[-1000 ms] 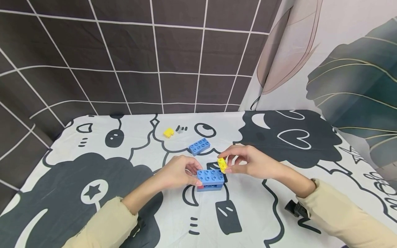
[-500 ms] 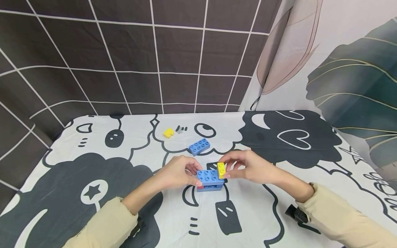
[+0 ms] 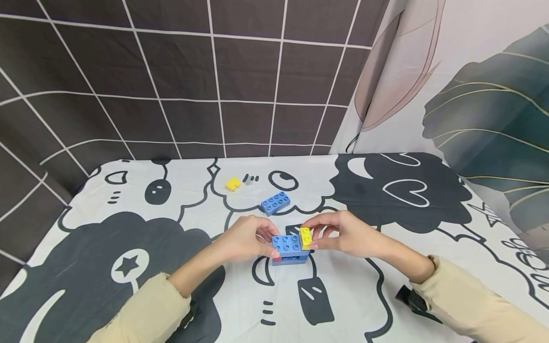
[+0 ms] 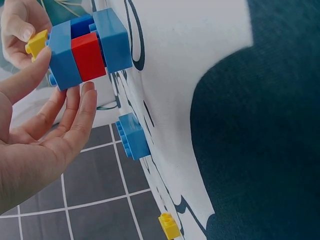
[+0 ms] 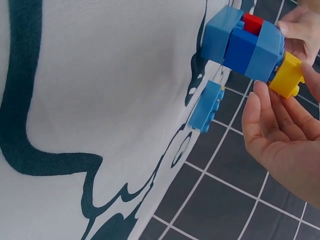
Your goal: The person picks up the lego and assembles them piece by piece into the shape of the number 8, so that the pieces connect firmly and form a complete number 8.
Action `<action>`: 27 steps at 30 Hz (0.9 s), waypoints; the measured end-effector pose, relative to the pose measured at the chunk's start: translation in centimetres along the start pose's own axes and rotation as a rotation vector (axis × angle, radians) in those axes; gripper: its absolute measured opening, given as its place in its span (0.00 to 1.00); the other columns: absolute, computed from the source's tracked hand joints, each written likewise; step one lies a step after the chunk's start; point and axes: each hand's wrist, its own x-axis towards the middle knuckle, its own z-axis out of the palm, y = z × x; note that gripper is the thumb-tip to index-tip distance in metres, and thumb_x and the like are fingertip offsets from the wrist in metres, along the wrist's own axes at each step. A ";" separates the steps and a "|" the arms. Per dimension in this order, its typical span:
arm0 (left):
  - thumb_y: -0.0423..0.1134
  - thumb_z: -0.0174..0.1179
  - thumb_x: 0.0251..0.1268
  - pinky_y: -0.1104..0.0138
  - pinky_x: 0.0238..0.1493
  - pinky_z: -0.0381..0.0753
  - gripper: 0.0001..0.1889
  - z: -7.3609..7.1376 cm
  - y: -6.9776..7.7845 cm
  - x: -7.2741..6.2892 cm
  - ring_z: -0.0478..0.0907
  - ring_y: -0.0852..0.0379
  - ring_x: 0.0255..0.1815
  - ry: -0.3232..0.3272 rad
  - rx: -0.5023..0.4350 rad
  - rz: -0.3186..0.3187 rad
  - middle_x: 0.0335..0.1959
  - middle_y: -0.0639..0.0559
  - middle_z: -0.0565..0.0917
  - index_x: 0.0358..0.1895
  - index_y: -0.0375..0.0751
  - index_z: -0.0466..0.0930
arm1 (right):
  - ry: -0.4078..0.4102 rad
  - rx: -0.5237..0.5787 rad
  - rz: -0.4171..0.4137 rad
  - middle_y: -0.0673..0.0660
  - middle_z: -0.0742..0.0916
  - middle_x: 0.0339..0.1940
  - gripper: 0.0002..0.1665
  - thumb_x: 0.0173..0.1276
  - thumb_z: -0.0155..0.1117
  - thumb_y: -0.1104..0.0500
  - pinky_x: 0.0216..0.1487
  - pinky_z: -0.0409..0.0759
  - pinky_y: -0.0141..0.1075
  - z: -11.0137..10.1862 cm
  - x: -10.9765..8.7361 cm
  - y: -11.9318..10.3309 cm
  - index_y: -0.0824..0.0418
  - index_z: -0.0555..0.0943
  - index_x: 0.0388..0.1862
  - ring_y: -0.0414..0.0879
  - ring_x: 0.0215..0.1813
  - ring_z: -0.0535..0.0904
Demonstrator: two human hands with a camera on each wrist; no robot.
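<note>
A stack of toy building bricks (image 3: pixel 286 245) stands on the patterned cloth: light-blue bricks at bottom and top, with a red brick (image 4: pixel 89 56) and a darker blue brick (image 5: pixel 241 51) side by side between them. My left hand (image 3: pixel 246 238) grips the stack's left end, thumb in front and fingers behind. In my right hand (image 3: pixel 351 234), a small yellow brick (image 3: pixel 305 237) is pinched between thumb and fingers. That yellow brick sits on the right end of the top blue brick; whether it is pressed fully down I cannot tell.
Behind the stack lies a loose light-blue brick (image 3: pixel 275 203), studs up. Farther back and to the left is another small yellow brick (image 3: pixel 233 184). A dark curtain with white grid lines (image 3: pixel 244 71) hangs along the cloth's far edge.
My right hand has brought the yellow brick down and slightly left, from above the stack's right end onto its top. The left hand has kept its hold in place.
</note>
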 end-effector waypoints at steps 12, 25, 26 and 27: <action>0.33 0.71 0.43 0.67 0.41 0.77 0.15 -0.1 -0.1 0.0 0.78 0.58 0.36 0.003 0.007 0.006 0.31 0.54 0.80 0.38 0.36 0.80 | 0.031 -0.082 -0.060 0.56 0.84 0.42 0.20 0.55 0.69 0.63 0.39 0.78 0.34 0.2 0.0 0.1 0.67 0.80 0.47 0.46 0.37 0.79; 0.34 0.71 0.44 0.66 0.42 0.78 0.16 -0.2 -0.1 0.1 0.78 0.56 0.37 -0.012 -0.003 0.018 0.31 0.52 0.81 0.38 0.35 0.80 | 0.037 -0.086 -0.053 0.53 0.84 0.40 0.20 0.54 0.69 0.62 0.39 0.78 0.35 0.2 0.2 0.2 0.67 0.80 0.46 0.47 0.36 0.78; 0.34 0.71 0.43 0.66 0.42 0.78 0.16 -0.2 -0.1 0.0 0.78 0.56 0.37 -0.012 -0.005 0.018 0.31 0.52 0.81 0.38 0.35 0.80 | 0.037 -0.090 -0.053 0.53 0.84 0.40 0.20 0.54 0.69 0.62 0.39 0.78 0.35 0.2 0.2 0.2 0.67 0.80 0.46 0.46 0.36 0.78; 0.34 0.71 0.43 0.66 0.42 0.78 0.16 -0.2 -0.1 0.0 0.78 0.56 0.37 -0.012 -0.005 0.019 0.31 0.52 0.81 0.38 0.35 0.80 | 0.038 -0.093 -0.051 0.53 0.84 0.40 0.20 0.54 0.69 0.62 0.39 0.78 0.35 0.2 0.2 0.2 0.66 0.80 0.46 0.46 0.36 0.78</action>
